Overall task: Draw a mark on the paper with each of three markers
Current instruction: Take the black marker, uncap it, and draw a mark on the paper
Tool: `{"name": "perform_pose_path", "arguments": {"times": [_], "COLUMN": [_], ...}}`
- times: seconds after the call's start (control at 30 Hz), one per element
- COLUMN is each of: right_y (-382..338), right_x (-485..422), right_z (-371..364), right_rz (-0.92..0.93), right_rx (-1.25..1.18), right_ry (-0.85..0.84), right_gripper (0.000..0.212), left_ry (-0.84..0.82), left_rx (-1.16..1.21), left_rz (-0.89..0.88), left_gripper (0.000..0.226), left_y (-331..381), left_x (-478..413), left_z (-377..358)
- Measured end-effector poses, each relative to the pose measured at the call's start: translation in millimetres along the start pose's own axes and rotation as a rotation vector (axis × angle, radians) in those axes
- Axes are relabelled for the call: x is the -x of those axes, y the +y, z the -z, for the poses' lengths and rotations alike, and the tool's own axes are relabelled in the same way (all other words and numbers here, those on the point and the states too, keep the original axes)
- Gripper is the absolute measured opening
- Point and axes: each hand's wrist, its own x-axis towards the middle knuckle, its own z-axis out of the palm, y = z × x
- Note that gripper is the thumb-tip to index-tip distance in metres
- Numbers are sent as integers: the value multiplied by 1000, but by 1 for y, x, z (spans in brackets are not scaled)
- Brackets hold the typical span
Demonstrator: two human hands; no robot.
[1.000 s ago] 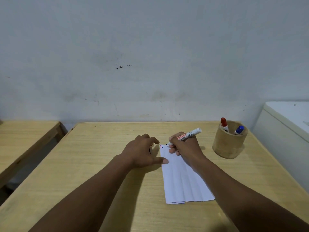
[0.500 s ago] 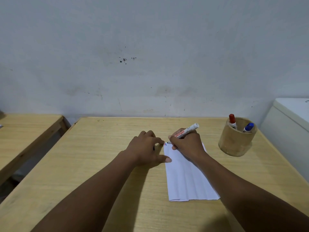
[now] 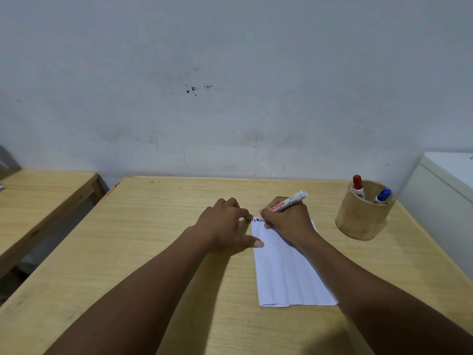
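A folded white paper (image 3: 286,272) lies on the wooden table (image 3: 143,242). My right hand (image 3: 286,221) grips a white marker (image 3: 290,201) with its tip on the paper's far left corner, beside small red and blue marks (image 3: 254,220). My left hand (image 3: 225,226) rests on the table with the thumb pinning the paper's left edge; something small and dark seems tucked under its fingers. A red-capped marker (image 3: 357,185) and a blue-capped marker (image 3: 383,196) stand in a wooden cup (image 3: 361,216) at the right.
A second wooden table (image 3: 38,198) stands to the left across a gap. A white cabinet (image 3: 445,196) sits right of the table. The wall runs directly behind the table's far edge.
The marker tip has shifted slightly along the paper's top left corner and a dark mark now shows beside the red and blue ones. The view has shifted a little.
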Motion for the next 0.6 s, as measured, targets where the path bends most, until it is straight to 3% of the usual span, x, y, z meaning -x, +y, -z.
{"name": "perform_pose_path", "arguments": {"times": [0.17, 0.33, 0.5, 0.6], "right_y": [-8, -19, -45, -69], "right_x": [-4, -5, -5, -2], "right_z": [5, 9, 13, 24], "right_rz": [-58, -121, -41, -20], "right_rx": [-150, -297, -303, -293], "right_ry": [75, 77, 91, 21], "right_gripper": [18, 12, 12, 11], "left_ry": [-12, 6, 35, 103], "left_rx": [47, 255, 180, 168], "left_rz": [15, 43, 59, 44], "left_gripper": [85, 85, 33, 21], "left_y": [-1, -7, -18, -22], "left_x": [-1, 5, 9, 9], "left_z": [0, 17, 24, 24]}}
